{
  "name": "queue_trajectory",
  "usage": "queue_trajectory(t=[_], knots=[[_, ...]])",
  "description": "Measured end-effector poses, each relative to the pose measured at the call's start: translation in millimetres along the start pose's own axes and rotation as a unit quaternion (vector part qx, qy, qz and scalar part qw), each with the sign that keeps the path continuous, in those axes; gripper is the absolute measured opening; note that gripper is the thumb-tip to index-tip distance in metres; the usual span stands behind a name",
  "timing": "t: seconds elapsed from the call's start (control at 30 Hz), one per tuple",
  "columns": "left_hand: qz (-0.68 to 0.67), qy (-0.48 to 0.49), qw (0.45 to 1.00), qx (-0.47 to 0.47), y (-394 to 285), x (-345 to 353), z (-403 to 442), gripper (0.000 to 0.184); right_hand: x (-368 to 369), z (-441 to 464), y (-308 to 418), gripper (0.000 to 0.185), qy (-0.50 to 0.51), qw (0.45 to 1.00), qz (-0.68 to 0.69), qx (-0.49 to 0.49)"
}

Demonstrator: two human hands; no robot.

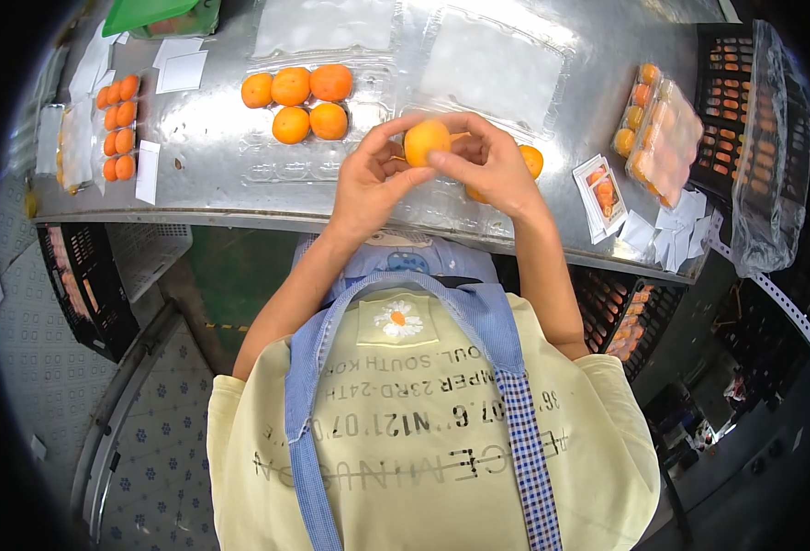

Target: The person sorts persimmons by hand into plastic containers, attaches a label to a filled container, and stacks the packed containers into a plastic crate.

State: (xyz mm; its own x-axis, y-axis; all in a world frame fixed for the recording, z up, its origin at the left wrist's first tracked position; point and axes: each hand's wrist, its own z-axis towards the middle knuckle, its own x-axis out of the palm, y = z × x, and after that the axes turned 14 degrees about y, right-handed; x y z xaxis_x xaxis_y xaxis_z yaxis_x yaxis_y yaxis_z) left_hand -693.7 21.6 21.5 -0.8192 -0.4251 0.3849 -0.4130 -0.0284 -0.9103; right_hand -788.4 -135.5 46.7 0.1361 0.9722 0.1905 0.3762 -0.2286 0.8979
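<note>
Both my hands hold one orange fruit (426,143) above the metal table. The fingers of my left hand (374,179) curve around its left side, with the thumb at its lower edge. My right hand (492,165) has its thumb on the fruit's lower right. Several orange fruits (291,86) sit in a clear plastic tray (285,163) left of my hands. Behind and below my right hand, more fruits (530,162) show, partly hidden by it.
Clear trays (492,69) lie at the back. Filled fruit packs (120,129) stand at the left, others (666,138) at the right beside printed cards (601,196). A green container (152,14) is at the back left. Black crates (731,110) flank the table's right end.
</note>
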Motion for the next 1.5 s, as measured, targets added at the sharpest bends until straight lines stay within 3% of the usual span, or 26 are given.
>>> queue_trajectory(t=[0.17, 0.2, 0.23, 0.27, 0.3, 0.37, 0.43, 0.5, 0.53, 0.6, 0.7, 0.73, 0.8, 0.83, 0.9, 0.97, 1.07, 1.3, 1.4, 1.5], knots=[[0.167, 0.020, 0.986, 0.013, -6.9, 3.6, -0.4, 0.058, 4.4, 2.5, -18.6, 0.051, 0.004, 1.000, -0.014, -0.028], [0.201, 0.040, 0.978, -0.020, -10.7, 3.8, -1.0, 0.064, -2.7, 0.8, -20.6, 0.051, -0.007, 0.999, -0.034, -0.032], [0.241, 0.036, 0.970, 0.002, -13.7, 8.2, -0.7, 0.078, -8.7, -2.9, -17.9, 0.051, -0.021, 0.998, 0.046, -0.032], [0.205, 0.028, 0.978, -0.006, -12.1, 11.9, -1.7, 0.093, -20.5, -10.0, -13.2, 0.050, -0.036, 0.991, 0.125, -0.035], [0.194, 0.023, 0.980, -0.032, -11.4, 12.0, -2.0, 0.100, -45.3, -21.2, -5.1, 0.047, -0.082, 0.989, 0.119, -0.034], [0.169, 0.006, 0.983, -0.074, -7.0, 7.7, -2.7, 0.084, -112.2, -52.6, 28.0, 0.030, -0.265, 0.951, 0.071, -0.142], [0.183, -0.010, 0.980, -0.078, -4.4, 1.5, -3.5, 0.062, -195.0, -104.4, 85.3, 0.017, -0.291, 0.899, 0.077, -0.318], [0.186, -0.018, 0.980, -0.071, 7.0, -9.0, -0.8, 0.054, -274.0, -157.2, 148.7, 0.038, -0.315, 0.845, 0.064, -0.426], [0.182, -0.025, 0.980, -0.078, 9.4, -12.5, -2.4, 0.052, -325.3, -187.6, 161.2, 0.049, -0.241, 0.862, 0.107, -0.433], [0.169, -0.027, 0.983, -0.062, 6.6, -12.5, 0.4, 0.048, -344.4, -207.2, 184.8, 0.060, -0.371, 0.830, 0.150, -0.388], [0.107, -0.070, 0.990, -0.054, 8.1, -19.0, 1.2, 0.044, -283.3, -159.4, 155.9, 0.048, -0.376, 0.858, -0.069, -0.343], [0.102, -0.083, 0.990, -0.043, 4.7, -20.0, 0.2, 0.042, -226.1, -125.4, 137.0, 0.040, -0.398, 0.867, -0.140, -0.264], [0.084, -0.118, 0.989, -0.031, 4.5, -26.8, -3.2, 0.038, -161.3, -80.6, 83.7, 0.035, -0.298, 0.871, -0.384, -0.064], [0.074, -0.126, 0.989, -0.027, 4.3, -30.4, -5.1, 0.038, -123.8, -55.5, 45.5, 0.037, -0.218, 0.912, -0.340, -0.068], [0.054, -0.133, 0.989, -0.019, 3.9, -34.1, -9.0, 0.036, -60.5, -21.4, -4.5, 0.052, -0.127, 0.909, -0.390, -0.069], [0.051, -0.136, 0.989, -0.027, 1.9, -34.1, -12.8, 0.035, -15.0, -1.3, -34.7, 0.055, -0.075, 0.849, -0.508, -0.123], [0.052, -0.126, 0.990, -0.035, -0.4, -33.0, -18.0, 0.032, 21.2, 11.8, -51.9, 0.053, -0.080, 0.788, -0.584, -0.176], [0.055, -0.084, 0.993, -0.055, -2.8, -39.3, -26.9, 0.026, 35.1, 20.7, -63.5, 0.050, -0.119, 0.758, -0.632, -0.109], [0.058, -0.074, 0.993, -0.067, -4.0, -44.0, -30.0, 0.026, 32.5, 15.4, -53.9, 0.049, -0.123, 0.796, -0.581, -0.120], [0.048, -0.051, 0.994, -0.089, -5.2, -49.6, -34.0, 0.025, 31.6, 1.5, -35.2, 0.051, -0.119, 0.903, -0.401, -0.094]])
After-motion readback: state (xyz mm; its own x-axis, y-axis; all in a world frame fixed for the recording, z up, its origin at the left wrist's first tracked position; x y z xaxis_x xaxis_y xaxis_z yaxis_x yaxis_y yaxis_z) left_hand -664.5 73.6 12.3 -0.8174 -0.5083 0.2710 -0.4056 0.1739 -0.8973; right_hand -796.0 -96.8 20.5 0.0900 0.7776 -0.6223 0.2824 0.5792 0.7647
